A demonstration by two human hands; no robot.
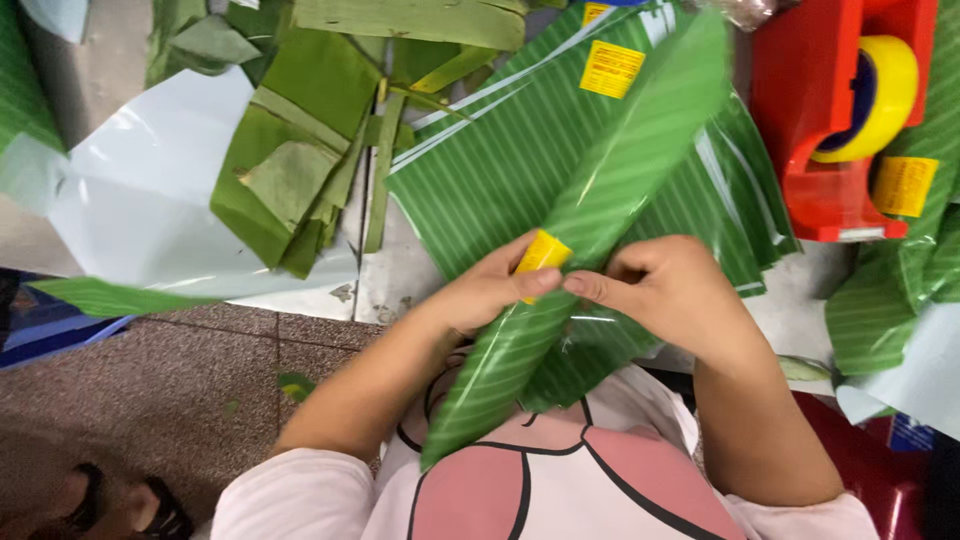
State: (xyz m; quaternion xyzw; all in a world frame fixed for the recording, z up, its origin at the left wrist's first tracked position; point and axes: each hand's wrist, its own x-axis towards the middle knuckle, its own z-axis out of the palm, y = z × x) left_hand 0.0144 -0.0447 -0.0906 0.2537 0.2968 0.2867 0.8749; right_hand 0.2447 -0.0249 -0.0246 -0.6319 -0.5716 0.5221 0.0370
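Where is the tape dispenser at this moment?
In the head view, the red tape dispenser with its yellow roll sits at the top right, on the table beyond the right hand, beside the stack of green striped sheets.

Bright, even lighting is noted. Glare is seen on the glossy green wrapper [640, 130] toward 1 o'clock. Slight motion blur there.

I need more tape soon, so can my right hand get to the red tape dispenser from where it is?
Probably yes: the right hand is near the red tape dispenser, with nothing between them, but it pinches the green wrapped roll.
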